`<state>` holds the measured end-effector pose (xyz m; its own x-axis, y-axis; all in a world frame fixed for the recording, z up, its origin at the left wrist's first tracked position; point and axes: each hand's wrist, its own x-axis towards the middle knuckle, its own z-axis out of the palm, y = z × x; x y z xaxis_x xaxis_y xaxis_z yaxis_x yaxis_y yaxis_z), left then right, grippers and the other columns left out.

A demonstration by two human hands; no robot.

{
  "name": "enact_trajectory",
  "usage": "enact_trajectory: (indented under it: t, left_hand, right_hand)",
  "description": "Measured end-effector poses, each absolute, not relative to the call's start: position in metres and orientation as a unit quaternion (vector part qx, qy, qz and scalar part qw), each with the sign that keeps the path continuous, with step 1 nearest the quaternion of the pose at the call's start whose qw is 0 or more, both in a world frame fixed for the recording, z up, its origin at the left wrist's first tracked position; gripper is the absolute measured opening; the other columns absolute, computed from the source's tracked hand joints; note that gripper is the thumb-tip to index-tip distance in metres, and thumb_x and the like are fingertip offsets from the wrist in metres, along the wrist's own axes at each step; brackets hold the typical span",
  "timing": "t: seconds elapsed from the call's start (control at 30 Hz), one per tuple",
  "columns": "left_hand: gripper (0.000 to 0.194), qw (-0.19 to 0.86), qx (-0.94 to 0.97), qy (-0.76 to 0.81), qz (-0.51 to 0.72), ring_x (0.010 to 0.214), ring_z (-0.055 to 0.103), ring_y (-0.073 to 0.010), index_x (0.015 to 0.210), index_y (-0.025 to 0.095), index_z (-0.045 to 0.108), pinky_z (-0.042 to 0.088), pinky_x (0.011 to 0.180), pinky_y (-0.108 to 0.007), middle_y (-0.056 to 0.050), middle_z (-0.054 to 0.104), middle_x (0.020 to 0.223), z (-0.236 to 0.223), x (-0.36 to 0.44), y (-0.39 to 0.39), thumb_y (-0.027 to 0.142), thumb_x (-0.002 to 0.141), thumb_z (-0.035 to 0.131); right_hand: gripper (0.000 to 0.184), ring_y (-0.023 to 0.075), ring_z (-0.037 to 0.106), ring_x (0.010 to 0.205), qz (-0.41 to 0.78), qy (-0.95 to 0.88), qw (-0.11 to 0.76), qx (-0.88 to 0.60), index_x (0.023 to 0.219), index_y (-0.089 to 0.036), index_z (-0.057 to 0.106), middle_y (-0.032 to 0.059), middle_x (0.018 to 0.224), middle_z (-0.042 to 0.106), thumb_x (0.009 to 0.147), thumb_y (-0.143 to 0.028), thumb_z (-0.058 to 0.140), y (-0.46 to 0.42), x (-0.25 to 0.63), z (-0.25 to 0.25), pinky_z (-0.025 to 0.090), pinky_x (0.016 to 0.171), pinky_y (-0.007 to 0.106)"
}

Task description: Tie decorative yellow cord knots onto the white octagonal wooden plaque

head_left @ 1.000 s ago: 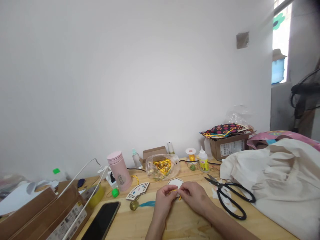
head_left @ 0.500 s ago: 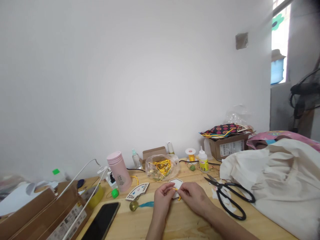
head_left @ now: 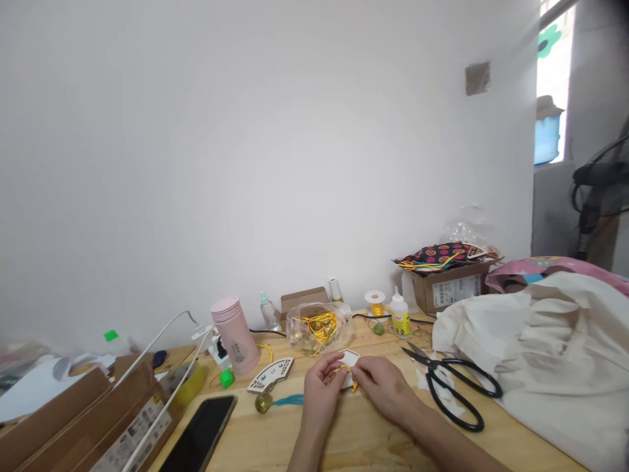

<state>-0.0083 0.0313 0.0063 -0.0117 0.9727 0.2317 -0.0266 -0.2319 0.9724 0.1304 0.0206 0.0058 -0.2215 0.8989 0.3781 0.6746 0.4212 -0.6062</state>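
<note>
Pinching yellow cord (head_left: 354, 387) between thumb and fingers of left hand (head_left: 320, 388) and right hand (head_left: 384, 387), close together at white hexagonal plaque (head_left: 350, 357) on bench (head_left: 363, 442), between blue tassel (head_left: 289, 399) and black-handled scissors (head_left: 433, 365).

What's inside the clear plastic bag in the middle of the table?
The plastic bag holds a tangle of yellow cord and some gold-coloured pieces. Whatever lies beneath the tangle is covered.
</note>
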Motion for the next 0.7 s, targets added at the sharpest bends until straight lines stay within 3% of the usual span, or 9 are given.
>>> enact_trajectory:
  t: [0.23,0.53,0.7]
  left_hand:
    - [0.024,0.427,0.558,0.433,0.565,0.066,0.057,-0.0169,0.079,0.013,0.063,0.044,0.062,-0.025,-0.006,0.064,0.070,0.0091,-0.0091,0.0292,0.020,0.057,0.062]
    - [0.023,0.438,0.524,0.442,0.582,0.065,0.059,-0.0181,0.071,0.013,0.065,0.045,0.062,-0.026,-0.007,0.066,0.069,0.0109,-0.0076,0.0295,0.023,0.051,0.067]
    - [0.025,0.445,0.529,0.432,0.579,0.068,0.058,-0.0172,0.078,0.013,0.063,0.044,0.062,-0.025,-0.007,0.066,0.072,0.0109,-0.0083,0.0288,0.021,0.054,0.065]
  right_hand:
    - [0.031,0.0093,0.045,0.055,0.156,-0.765,0.357,-0.514,0.062,-0.017,0.053,-0.0003,0.060,0.056,0.079,-0.030,0.031,0.0206,0.1307,0.0068,0.022,0.047,0.019]
    - [0.032,0.0094,0.045,0.055,0.153,-0.768,0.348,-0.516,0.062,-0.017,0.052,0.0000,0.060,0.056,0.080,-0.031,0.030,0.0198,0.1313,0.0076,0.023,0.048,0.019]
    - [0.032,0.0097,0.045,0.056,0.162,-0.767,0.347,-0.516,0.063,-0.017,0.053,0.0001,0.061,0.056,0.080,-0.031,0.030,0.0194,0.1315,0.0083,0.024,0.048,0.019]
